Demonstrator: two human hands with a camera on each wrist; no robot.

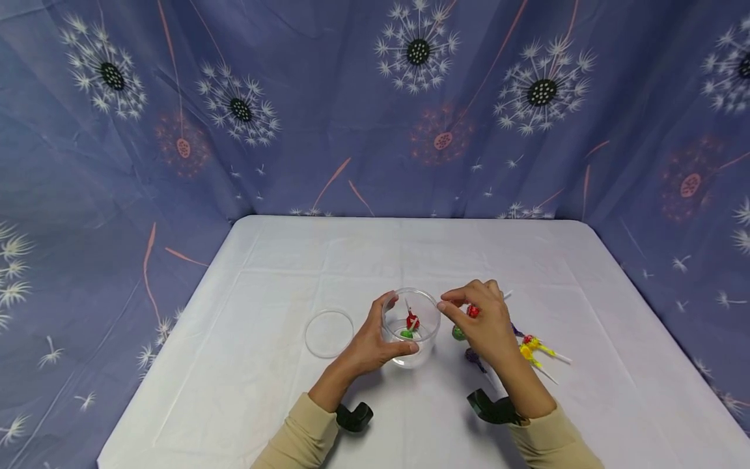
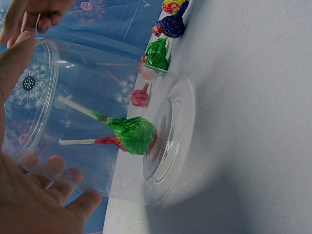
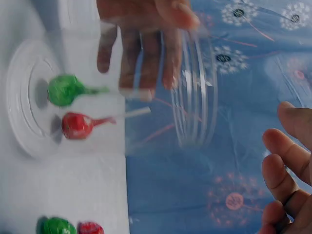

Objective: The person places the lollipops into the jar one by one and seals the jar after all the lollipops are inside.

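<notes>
A clear plastic jar [image 1: 430, 333] stands near the middle of the white table, its round mouth facing up. My left hand [image 1: 369, 345] grips its side, thumb at the front and fingers around the far side. Inside are a green lollipop [image 2: 134, 135] and a red lollipop [image 3: 77, 126], their sticks pointing towards the mouth. Beside the jar's rim is my right hand [image 1: 483, 316], its fingers loosely bent and nothing visible between them. Under and beside that hand lie a red lollipop [image 1: 472, 311], a green lollipop [image 1: 459, 333] and a purple lollipop [image 1: 473, 356].
Several yellow-wrapped lollipops [image 1: 529, 354] lie to the right of my right forearm. A clear round ring-like lid [image 1: 306, 333] lies flat left of the jar. The white-covered table [image 1: 281, 254] backs onto a blue dandelion-print curtain [image 1: 328, 98]. Black mounts sit at both wrists.
</notes>
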